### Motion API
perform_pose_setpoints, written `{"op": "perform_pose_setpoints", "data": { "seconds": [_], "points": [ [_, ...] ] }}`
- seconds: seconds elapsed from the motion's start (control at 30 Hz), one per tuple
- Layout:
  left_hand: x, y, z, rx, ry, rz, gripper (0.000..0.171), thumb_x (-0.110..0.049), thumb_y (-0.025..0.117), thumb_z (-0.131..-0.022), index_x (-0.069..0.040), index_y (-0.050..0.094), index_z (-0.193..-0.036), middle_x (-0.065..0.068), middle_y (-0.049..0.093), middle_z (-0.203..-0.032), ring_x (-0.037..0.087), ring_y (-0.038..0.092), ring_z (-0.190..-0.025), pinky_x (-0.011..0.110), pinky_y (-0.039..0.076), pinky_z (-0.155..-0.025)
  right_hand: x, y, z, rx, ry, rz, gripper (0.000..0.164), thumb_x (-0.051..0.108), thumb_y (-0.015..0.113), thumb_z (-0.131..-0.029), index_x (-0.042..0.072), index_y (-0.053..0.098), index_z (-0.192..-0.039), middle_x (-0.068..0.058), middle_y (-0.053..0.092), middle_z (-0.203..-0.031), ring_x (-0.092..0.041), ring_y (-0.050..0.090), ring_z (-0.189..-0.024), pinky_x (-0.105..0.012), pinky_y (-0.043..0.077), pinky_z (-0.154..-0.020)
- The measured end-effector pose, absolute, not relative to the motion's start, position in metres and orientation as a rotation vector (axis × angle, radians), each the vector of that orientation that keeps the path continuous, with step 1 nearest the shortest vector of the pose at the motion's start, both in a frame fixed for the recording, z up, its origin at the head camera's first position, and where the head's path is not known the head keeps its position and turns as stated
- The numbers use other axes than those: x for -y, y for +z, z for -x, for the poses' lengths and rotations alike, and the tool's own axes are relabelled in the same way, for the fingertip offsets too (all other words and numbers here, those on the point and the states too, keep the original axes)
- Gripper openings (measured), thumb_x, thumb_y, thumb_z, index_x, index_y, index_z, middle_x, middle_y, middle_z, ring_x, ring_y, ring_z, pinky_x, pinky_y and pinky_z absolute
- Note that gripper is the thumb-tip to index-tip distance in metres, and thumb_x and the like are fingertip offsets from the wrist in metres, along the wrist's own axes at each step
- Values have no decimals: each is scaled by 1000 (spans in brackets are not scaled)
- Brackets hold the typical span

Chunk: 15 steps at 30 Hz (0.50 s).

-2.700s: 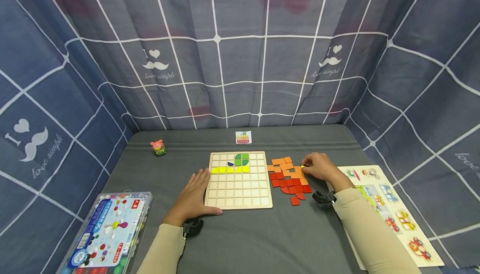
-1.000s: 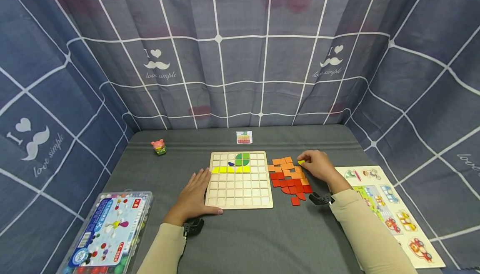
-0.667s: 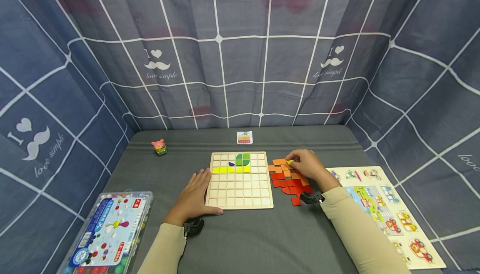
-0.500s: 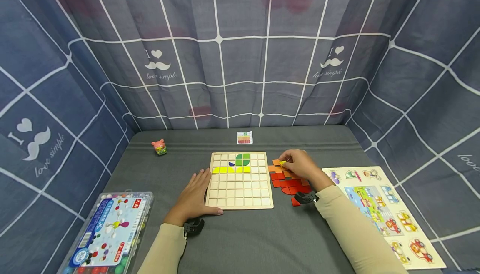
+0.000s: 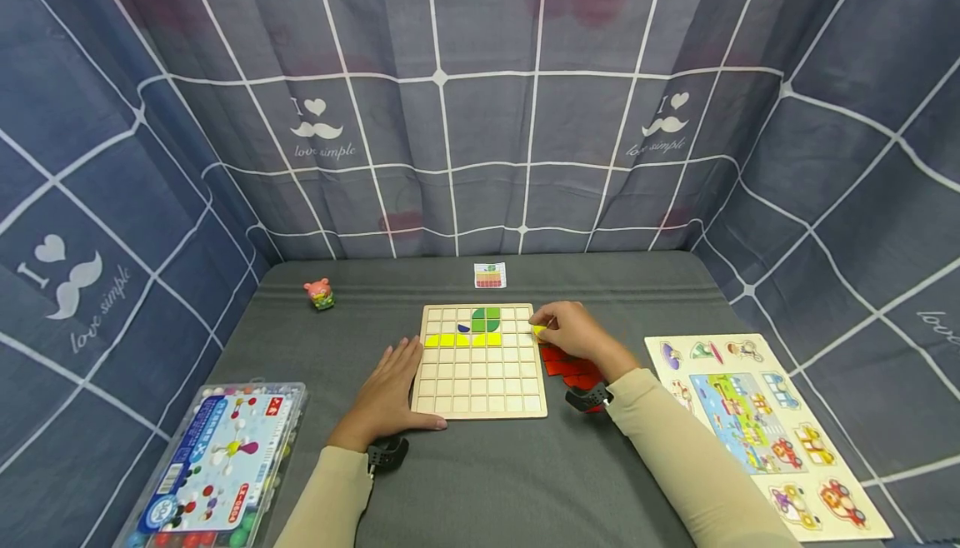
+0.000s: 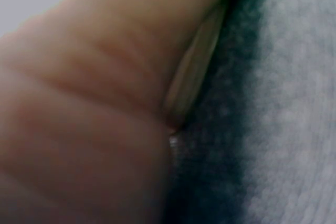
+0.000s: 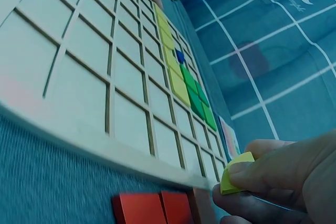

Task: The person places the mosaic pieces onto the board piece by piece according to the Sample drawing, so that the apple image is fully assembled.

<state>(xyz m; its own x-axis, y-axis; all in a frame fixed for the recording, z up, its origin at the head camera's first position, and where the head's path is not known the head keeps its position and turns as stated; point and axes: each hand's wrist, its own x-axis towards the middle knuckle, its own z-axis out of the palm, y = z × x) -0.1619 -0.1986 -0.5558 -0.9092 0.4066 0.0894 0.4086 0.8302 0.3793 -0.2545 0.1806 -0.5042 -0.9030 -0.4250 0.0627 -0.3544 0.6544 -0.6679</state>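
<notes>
A wooden grid board (image 5: pixel 480 381) lies mid-table, with a row of yellow tiles (image 5: pixel 461 340), several green tiles (image 5: pixel 484 320) and one small blue piece (image 5: pixel 463 328) in its cells. My left hand (image 5: pixel 386 390) rests along the board's left edge, fingers straight and thumb at the near corner. Just off the board's right edge, my right hand (image 5: pixel 573 331) pinches a yellow tile (image 7: pixel 236 173) between thumb and fingers. Beneath that hand are red tiles (image 5: pixel 566 365); it covers much of the pile. The left wrist view is blurred, showing the hand against the board edge (image 6: pixel 194 72).
A small patterned card (image 5: pixel 490 276) lies beyond the board. A pink figurine (image 5: pixel 319 293) stands at the far left. A plastic box of molecule-model parts (image 5: pixel 217 465) sits at the near left. A picture puzzle board (image 5: pixel 750 415) lies under and beside the right forearm.
My right hand has moved left with the yellow tile, from the pile's right side across the orange tiles to the board's right edge. The left hand stays on the board.
</notes>
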Motion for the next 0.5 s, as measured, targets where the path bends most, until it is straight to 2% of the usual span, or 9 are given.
{"op": "perform_pose_setpoints", "data": {
  "seconds": [0.17,0.33,0.5],
  "points": [
    [198,-554,161,3010,-624,665,151,-90,77,-61,4,22,-165,18,21,-171,33,14,-158,49,9,-127,-171,-505,255,-2748,-1075,684,20,1,79,-91,5,80,-110,2,72,-97,-15,64,-87,-37,56,-80],
    [198,-552,161,3019,-629,663,151,-90,78,-62,3,21,-166,18,20,-172,33,13,-159,48,8,-128,-164,-505,256,-2719,-1090,719,16,1,78,-90,10,78,-103,5,70,-92,-13,65,-86,-36,57,-79],
    [199,-553,161,3015,-638,668,150,-90,78,-62,3,21,-166,18,20,-172,33,13,-159,49,8,-128,-160,-507,259,-2676,-1098,769,19,-2,74,-90,7,80,-106,4,73,-95,-12,65,-85,-36,56,-78]
  ]
}}
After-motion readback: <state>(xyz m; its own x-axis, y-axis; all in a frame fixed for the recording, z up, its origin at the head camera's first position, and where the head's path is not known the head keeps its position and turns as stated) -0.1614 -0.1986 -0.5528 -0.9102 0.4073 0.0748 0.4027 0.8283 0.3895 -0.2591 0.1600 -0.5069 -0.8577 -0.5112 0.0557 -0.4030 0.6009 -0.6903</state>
